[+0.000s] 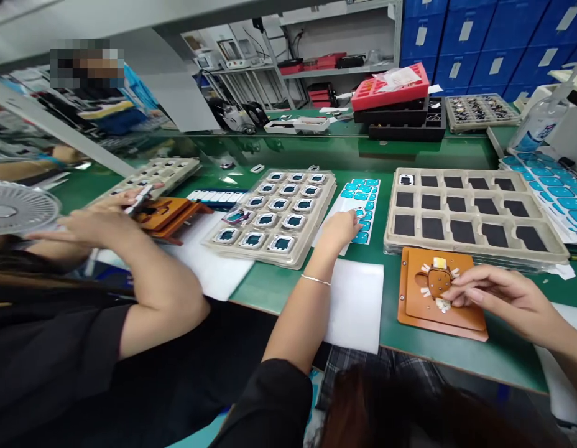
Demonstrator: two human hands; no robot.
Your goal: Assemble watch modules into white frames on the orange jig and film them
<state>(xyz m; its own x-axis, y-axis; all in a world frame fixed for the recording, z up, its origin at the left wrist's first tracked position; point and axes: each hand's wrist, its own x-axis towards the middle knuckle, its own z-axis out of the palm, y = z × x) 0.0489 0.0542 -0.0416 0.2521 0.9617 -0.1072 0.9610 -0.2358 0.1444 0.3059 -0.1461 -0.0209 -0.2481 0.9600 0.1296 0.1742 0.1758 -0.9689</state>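
Note:
My left hand reaches over a sheet of blue stickers. Its thumb and forefinger are pinched at the sheet's right part, around a small pale thing I cannot make out. My right hand lies over an orange fixture board, fingers loosely stretched and apart from the thumb. Its fingertips touch or hover just beside the raised brown centre block, which has white tabs around it and a yellow patch at its top. I see nothing held in the right hand.
A tray of white-framed dark parts stands left of the stickers. On the right, a compartment tray has black pads and one white-framed part. A co-worker's hands work at another orange fixture. White foam lies at the front edge.

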